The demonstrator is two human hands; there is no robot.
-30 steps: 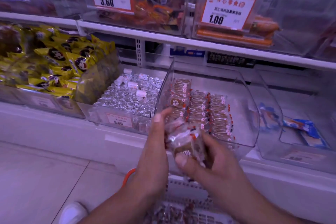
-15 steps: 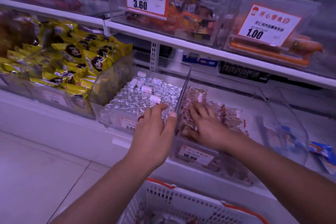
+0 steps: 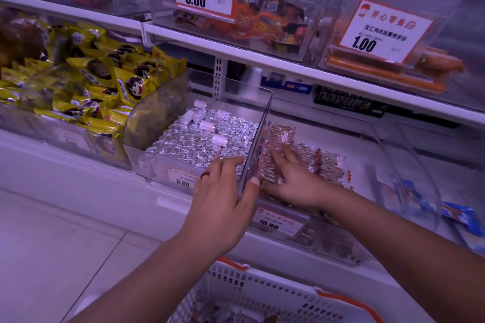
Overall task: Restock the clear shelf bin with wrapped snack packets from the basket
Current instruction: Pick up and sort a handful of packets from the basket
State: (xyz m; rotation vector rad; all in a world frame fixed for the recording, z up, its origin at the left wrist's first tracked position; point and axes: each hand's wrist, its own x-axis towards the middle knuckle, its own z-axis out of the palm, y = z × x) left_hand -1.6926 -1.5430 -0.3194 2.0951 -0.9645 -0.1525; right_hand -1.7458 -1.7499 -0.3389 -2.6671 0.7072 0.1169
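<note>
The clear shelf bin (image 3: pixel 378 144) stands on the lower shelf with a 10.80 tag on its front. Rows of brown wrapped snack packets (image 3: pixel 322 162) lie inside it. My right hand (image 3: pixel 291 178) is in the bin, fingers spread flat on the left row of packets. My left hand (image 3: pixel 223 196) straddles the bin's left wall, thumb inside it and fingers outside. The white basket (image 3: pixel 262 288) with orange handles sits below at the bottom edge, holding more packets.
A bin of silver foil sweets (image 3: pixel 204 139) adjoins on the left, then yellow packets (image 3: pixel 99 86). Blue packets (image 3: pixel 459 215) lie in the right-hand bin. The upper shelf carries clear bins tagged 3.60 and 1.00. Pale floor tiles fill the lower left.
One second ago both hands held a bundle of packets above the basket. They have since reached forward; the packets now lie in the bin, right hand flat on them, left hand at the wall.
</note>
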